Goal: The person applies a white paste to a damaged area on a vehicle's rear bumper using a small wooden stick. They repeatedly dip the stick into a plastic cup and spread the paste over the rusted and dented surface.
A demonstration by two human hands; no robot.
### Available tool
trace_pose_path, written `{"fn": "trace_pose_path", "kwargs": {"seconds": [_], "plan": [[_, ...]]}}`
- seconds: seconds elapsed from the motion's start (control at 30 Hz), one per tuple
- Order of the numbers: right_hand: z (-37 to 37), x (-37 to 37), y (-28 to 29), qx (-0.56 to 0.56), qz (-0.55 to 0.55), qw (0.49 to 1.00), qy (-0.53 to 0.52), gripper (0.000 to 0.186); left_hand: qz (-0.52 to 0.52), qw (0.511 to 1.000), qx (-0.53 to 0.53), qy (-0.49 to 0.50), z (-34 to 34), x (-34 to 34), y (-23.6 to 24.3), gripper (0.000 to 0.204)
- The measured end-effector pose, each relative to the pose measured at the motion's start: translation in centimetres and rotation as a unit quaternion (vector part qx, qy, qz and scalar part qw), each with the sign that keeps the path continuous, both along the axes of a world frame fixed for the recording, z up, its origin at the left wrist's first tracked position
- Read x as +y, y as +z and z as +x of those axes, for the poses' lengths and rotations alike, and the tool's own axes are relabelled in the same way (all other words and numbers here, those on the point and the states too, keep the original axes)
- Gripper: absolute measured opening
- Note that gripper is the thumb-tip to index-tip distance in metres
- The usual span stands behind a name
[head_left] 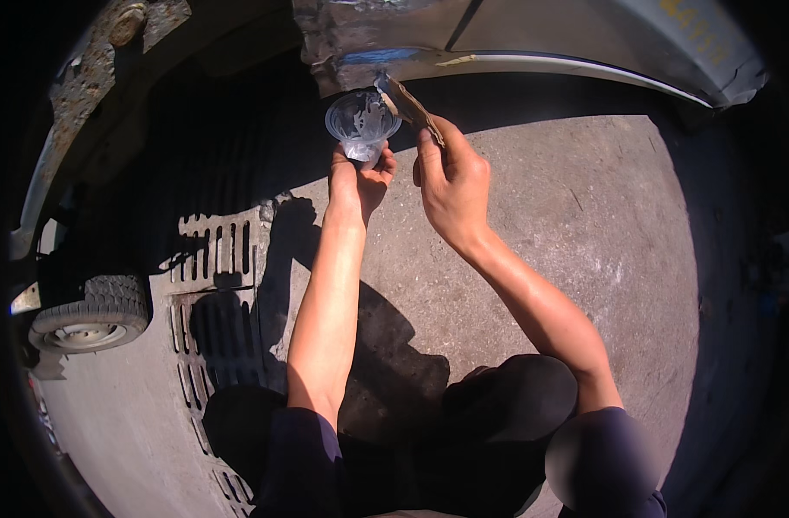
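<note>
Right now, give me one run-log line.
left hand: holds clear plastic cup | right hand: holds brown strip near cup | around: grey panel, drain grate

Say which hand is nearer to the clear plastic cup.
Left: the left hand holds the cup from below. The right hand is to the cup's right, holding a flat brown piece near its rim.

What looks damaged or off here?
The panel: its left end looks crumpled and patchy, with a blue streak, unlike the smoother right side. The metal strip at upper left has ragged edges and rust-like blotches. Pale smears mark the cup in the left hand.
</note>
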State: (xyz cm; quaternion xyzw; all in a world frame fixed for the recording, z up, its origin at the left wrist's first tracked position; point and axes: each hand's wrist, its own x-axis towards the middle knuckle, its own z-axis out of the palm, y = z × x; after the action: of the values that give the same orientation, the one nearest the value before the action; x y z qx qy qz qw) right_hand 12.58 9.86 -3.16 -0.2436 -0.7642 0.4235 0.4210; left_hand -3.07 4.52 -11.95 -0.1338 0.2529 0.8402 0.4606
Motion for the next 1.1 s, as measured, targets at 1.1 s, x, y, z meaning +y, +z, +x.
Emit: {"fn": "trace_pose_path", "kwargs": {"seconds": [1.1], "plan": [[-1.2, 1.9, 7.7, -0.085, 0.077, 0.979, 0.171, 0.03, -0.041, 0.999, 0.002, 0.005, -2.0, 0.1, 0.8, 0.054]]}}
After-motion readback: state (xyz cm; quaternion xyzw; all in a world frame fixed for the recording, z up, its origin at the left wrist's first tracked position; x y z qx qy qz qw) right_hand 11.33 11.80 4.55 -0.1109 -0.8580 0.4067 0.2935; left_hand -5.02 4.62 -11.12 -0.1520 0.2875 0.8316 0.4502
